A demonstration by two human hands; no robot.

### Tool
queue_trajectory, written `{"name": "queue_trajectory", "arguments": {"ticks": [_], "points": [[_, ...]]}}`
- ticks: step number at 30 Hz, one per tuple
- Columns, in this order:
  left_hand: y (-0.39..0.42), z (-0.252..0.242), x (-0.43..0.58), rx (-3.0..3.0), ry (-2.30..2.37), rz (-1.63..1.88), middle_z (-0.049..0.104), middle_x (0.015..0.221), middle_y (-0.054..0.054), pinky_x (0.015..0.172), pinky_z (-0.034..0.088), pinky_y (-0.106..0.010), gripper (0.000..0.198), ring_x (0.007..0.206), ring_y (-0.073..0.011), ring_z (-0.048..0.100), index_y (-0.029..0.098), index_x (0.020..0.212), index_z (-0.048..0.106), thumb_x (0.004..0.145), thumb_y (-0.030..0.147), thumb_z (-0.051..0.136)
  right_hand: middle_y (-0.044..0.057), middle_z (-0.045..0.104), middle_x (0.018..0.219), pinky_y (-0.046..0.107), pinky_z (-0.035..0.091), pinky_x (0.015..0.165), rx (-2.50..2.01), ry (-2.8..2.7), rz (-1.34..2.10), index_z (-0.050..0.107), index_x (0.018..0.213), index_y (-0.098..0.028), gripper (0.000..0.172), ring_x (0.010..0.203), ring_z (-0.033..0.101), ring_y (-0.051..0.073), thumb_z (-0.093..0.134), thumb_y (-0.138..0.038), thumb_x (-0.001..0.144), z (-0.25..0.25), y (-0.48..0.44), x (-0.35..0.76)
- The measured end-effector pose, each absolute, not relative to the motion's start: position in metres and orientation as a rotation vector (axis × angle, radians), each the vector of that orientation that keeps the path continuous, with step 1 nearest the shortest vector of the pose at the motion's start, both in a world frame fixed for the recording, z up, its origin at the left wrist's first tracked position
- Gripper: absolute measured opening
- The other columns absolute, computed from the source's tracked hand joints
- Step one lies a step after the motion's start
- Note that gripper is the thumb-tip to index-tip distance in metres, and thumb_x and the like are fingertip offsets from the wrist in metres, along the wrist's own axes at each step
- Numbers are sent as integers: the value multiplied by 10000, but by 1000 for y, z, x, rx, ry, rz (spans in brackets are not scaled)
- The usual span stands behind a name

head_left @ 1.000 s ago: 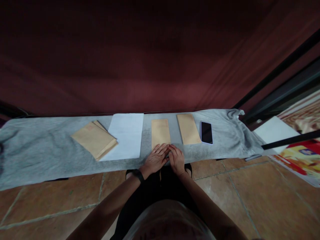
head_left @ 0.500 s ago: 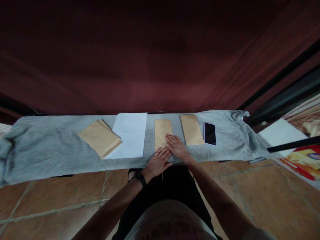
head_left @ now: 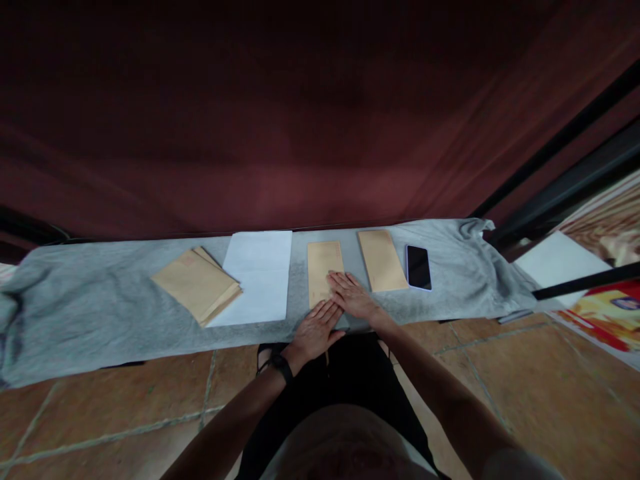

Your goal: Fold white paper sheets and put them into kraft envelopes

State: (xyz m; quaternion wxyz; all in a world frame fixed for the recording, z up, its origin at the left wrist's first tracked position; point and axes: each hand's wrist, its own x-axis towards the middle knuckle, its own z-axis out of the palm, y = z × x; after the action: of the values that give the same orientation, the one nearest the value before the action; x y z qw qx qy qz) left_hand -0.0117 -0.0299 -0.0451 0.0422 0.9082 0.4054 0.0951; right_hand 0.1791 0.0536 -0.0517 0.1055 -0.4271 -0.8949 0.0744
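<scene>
A tan envelope (head_left: 323,267) lies lengthwise on the grey cloth (head_left: 100,307) in front of me. My left hand (head_left: 316,329) rests flat, fingers stretched out, on the cloth at the envelope's near end. My right hand (head_left: 354,295) lies flat with fingers spread across the envelope's lower right part. A second tan envelope (head_left: 381,260) lies just right of it. To the left are a white sheet of paper (head_left: 257,277) and a stack of tan envelopes (head_left: 196,285) overlapping its left edge.
A black phone (head_left: 419,267) lies on the cloth right of the envelopes. A dark red curtain (head_left: 300,120) hangs behind the cloth. Terracotta floor tiles (head_left: 125,407) lie in front. Black bars and colourful printed sheets (head_left: 600,300) are at the right.
My right hand moved from beside the left hand forward onto the envelope and flattened there. My left hand stayed at the envelope's near end, sliding slightly back.
</scene>
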Motion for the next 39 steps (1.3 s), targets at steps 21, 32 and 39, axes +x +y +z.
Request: {"name": "queue_trajectory", "arguments": {"ticks": [21, 32, 39], "points": [[-27, -42, -14, 2750, 1185, 400, 455, 1569, -66, 1241, 280, -394, 576, 1467, -189, 393, 193, 1508, 426, 1026, 506, 404, 109, 266, 1647, 488, 170, 1262, -1451, -2594, 201, 292, 1585, -155, 600, 1525, 274, 246, 345, -426, 1051, -53, 124, 151], [-26, -44, -15, 2746, 1181, 380, 424, 1588, -87, 1235, 300, -410, 600, 1475, -210, 381, 196, 1512, 421, 1007, 519, 436, 10, 289, 1650, 488, 195, 1257, -1121, -2761, 186, 381, 1543, -309, 500, 1510, 309, 226, 433, -379, 1051, -52, 128, 137], [-27, -44, -16, 2704, 1182, 374, 417, 1593, -78, 1238, 299, -426, 598, 1486, -209, 361, 216, 1531, 387, 1007, 497, 444, 30, 296, 1643, 562, 158, 1255, -1490, -2587, 198, 362, 1555, -291, 522, 1525, 272, 257, 378, -401, 1045, -47, 156, 121]]}}
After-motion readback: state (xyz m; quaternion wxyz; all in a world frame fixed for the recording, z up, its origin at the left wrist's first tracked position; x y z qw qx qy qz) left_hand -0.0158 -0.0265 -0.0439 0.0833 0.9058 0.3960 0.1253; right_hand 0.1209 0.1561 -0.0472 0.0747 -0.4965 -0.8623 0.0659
